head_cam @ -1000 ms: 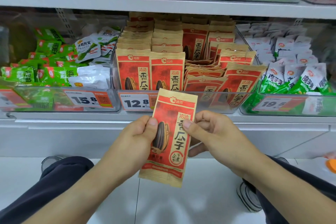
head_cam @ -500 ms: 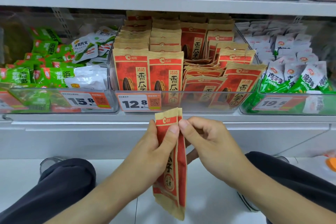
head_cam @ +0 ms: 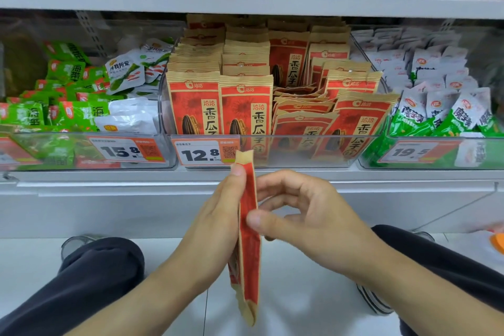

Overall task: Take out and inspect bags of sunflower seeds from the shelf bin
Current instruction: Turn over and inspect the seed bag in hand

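Grey shelf (head_cam: pixel 245 176) w/ 3 clear bins: green snack bin (head_cam: pixel 90 161), seed bin (head_cam: pixel 300 155), white-green bin (head_cam: pixel 436 162).

Bare forearms, dark trousers, light shoes

Dark navy trousers (head_cam: pixel 90 275) cover both knees; a white striped-sole shoe (head_cam: pixel 373 300) shows beside the shelf base (head_cam: pixel 109 210).

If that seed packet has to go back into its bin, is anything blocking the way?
Nothing visible does. The sunflower seed bag, held edge-on by the left hand and right hand, hangs below the clear bin, whose top is open, with a low spot among the packets inside.
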`<move>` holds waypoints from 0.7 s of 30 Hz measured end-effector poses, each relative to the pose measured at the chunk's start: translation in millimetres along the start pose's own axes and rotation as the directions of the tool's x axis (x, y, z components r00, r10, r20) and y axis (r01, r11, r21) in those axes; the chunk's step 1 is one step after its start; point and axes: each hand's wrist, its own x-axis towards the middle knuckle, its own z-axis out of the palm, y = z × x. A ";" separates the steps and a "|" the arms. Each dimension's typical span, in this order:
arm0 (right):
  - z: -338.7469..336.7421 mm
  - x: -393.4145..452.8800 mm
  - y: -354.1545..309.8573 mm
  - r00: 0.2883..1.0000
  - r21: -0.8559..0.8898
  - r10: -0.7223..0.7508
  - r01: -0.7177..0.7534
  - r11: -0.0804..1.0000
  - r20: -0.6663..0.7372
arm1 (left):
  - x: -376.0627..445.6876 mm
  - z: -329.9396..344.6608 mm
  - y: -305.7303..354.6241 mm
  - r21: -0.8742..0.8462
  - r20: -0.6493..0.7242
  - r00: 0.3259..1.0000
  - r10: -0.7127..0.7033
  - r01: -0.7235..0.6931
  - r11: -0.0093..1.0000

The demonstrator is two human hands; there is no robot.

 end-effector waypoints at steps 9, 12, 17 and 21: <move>-1.3 -1.7 1.0 0.947 -0.104 0.104 -0.075 0.992 0.304 | -2.5 -19.6 17.0 -0.190 -0.316 0.940 0.125 -0.191 0.963; 0.8 0.0 4.8 0.971 0.013 0.059 -0.063 0.998 0.233 | -1.2 -23.2 16.8 -0.173 -0.277 0.942 0.188 -0.241 0.955; -1.0 5.4 5.3 0.989 0.225 0.024 -0.056 0.973 0.143 | -4.6 -17.9 8.5 0.039 -0.024 0.938 0.345 -0.344 0.938; -3.0 6.8 5.8 0.987 0.252 0.027 -0.067 0.965 0.159 | -7.3 -19.0 5.7 0.094 0.073 0.921 0.382 -0.388 0.917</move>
